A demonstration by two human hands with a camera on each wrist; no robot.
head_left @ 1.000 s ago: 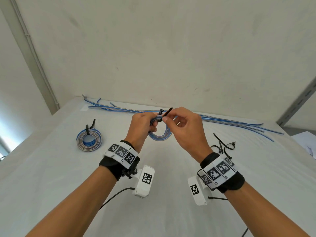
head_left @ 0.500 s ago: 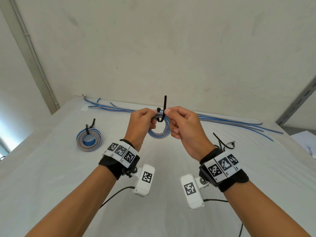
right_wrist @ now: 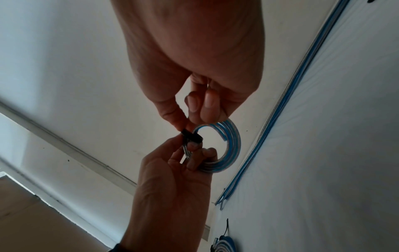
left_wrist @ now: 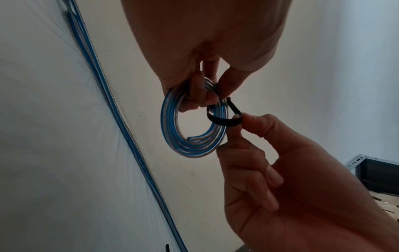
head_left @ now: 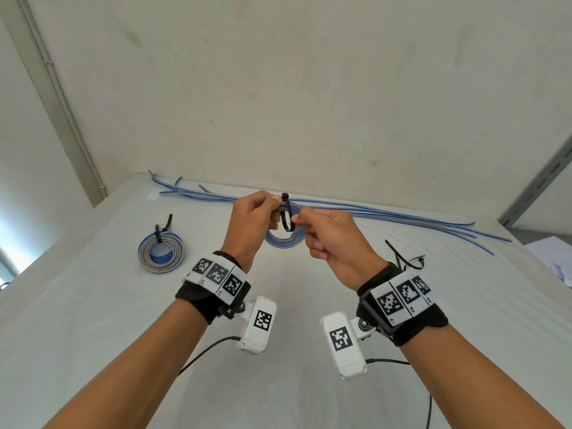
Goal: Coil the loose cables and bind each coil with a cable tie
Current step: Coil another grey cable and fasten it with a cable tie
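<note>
The left hand [head_left: 250, 226] gripped the coil [head_left: 286, 239] to keep it wound, while the right hand [head_left: 337, 243] pinched the cable tie [head_left: 286, 219] looped around it.

cable tie [head_left: 288, 218] tail, upright above coil [head_left: 286, 239] half second ago, now bent down into loop round coil strands; right hand [head_left: 335, 243] dropped lower, pinching loop's end; left hand [head_left: 250, 226] slightly raised.

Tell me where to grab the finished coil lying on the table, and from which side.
Grip the finished coil at its bound far side, pinching the band just beside the cable tie, coming from above: it lies flat, and the tie holds the turns together there.
</note>
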